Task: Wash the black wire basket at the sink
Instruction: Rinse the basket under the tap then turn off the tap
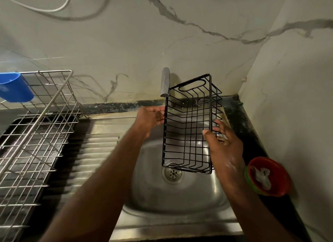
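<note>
Black wire forms the basket (189,126), which is held on end over the stainless steel sink (153,191). Its open side is turned toward the camera and its long axis runs from 12 to 6 o'clock. Its lower end is seen over the drain (172,173); whether it touches the sink cannot be told. Its upper end, with an oval handle slot, is just beside the spout of the chrome faucet (165,82), at 11 o'clock of the basket.

The long rim at 9 o'clock is gripped by the left hand (151,118), whose fingers are curled onto the wire. The rim at 3 o'clock is pinched by the right hand (223,142): the thumb is laid on the near side, and the fingers are spread apart behind the wires. A wet sheen is seen on the back of that hand.

At 9 o'clock of the sink bowl a ribbed draining board (93,151) is seen. Beyond it a metal wire dish rack (36,133) is set over a black tray (57,133). A blue plastic cup (15,87) is hung on the rack at 10 o'clock. At 4 o'clock of the basket a red bowl (282,171) is set on the dark counter, with something white inside and a green object (246,175) at its 9 o'clock edge. A white cable (48,11) is draped on the marble wall at 11 o'clock.
</note>
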The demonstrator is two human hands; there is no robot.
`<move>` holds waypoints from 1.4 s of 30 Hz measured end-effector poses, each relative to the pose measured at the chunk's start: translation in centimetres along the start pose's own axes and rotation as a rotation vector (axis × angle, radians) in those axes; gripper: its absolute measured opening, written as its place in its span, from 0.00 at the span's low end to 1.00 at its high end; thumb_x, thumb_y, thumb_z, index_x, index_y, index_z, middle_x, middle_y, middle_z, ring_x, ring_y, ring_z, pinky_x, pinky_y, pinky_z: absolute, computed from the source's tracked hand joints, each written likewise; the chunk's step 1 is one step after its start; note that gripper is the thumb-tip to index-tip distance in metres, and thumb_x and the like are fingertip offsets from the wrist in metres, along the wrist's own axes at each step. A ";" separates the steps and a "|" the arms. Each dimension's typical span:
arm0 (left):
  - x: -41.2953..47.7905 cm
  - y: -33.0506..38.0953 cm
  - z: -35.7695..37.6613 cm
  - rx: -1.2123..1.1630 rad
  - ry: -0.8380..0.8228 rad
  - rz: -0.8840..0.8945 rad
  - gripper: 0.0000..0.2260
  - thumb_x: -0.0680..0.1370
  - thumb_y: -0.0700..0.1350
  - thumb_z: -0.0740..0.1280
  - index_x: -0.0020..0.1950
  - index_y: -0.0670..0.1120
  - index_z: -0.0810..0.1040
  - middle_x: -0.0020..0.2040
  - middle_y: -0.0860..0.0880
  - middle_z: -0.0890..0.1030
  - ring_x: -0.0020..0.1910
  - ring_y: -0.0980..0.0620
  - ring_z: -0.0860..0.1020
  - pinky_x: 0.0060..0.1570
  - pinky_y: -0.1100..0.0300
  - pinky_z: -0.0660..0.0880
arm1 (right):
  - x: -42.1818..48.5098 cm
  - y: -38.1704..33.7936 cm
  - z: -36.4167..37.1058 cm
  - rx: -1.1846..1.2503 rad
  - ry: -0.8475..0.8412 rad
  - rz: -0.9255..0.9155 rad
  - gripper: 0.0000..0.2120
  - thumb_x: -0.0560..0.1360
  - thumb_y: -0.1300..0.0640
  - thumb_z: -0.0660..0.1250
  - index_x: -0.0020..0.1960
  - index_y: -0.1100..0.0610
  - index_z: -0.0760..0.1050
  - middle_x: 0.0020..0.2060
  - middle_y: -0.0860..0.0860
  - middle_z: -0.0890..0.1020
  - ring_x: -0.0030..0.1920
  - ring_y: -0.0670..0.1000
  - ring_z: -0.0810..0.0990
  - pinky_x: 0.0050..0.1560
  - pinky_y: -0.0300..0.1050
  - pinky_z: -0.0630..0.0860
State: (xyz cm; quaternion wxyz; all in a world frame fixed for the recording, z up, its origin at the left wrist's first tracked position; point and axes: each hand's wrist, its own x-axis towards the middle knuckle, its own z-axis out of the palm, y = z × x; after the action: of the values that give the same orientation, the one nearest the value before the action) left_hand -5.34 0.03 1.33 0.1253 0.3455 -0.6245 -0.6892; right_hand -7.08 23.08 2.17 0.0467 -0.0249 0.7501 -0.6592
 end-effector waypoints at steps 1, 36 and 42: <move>-0.1 0.0 -0.1 0.003 -0.008 0.004 0.08 0.80 0.33 0.66 0.49 0.43 0.82 0.47 0.44 0.84 0.46 0.50 0.81 0.48 0.59 0.81 | 0.0 0.0 0.2 0.004 0.012 -0.007 0.22 0.69 0.49 0.75 0.62 0.47 0.77 0.53 0.41 0.80 0.58 0.44 0.78 0.61 0.51 0.76; -10.9 -8.3 4.1 -0.826 -0.011 -0.282 0.21 0.80 0.39 0.53 0.73 0.47 0.66 0.48 0.37 0.76 0.40 0.39 0.83 0.33 0.50 0.81 | -1.8 0.6 3.2 0.228 0.073 -0.029 0.22 0.71 0.54 0.74 0.63 0.47 0.73 0.55 0.42 0.77 0.58 0.44 0.76 0.44 0.30 0.74; -11.0 -7.9 3.3 -0.757 0.085 -0.272 0.20 0.80 0.38 0.51 0.71 0.44 0.68 0.53 0.33 0.75 0.42 0.36 0.80 0.31 0.50 0.80 | -2.6 1.2 3.2 0.222 0.016 0.015 0.31 0.70 0.52 0.75 0.68 0.45 0.64 0.61 0.46 0.72 0.61 0.47 0.73 0.48 0.42 0.77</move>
State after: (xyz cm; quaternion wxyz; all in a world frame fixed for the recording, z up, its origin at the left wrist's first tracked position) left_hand 2.68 10.74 -2.69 0.1772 0.3827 -0.2694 -0.8658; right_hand -4.16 20.32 0.65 0.0479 -0.0088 0.6730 -0.7381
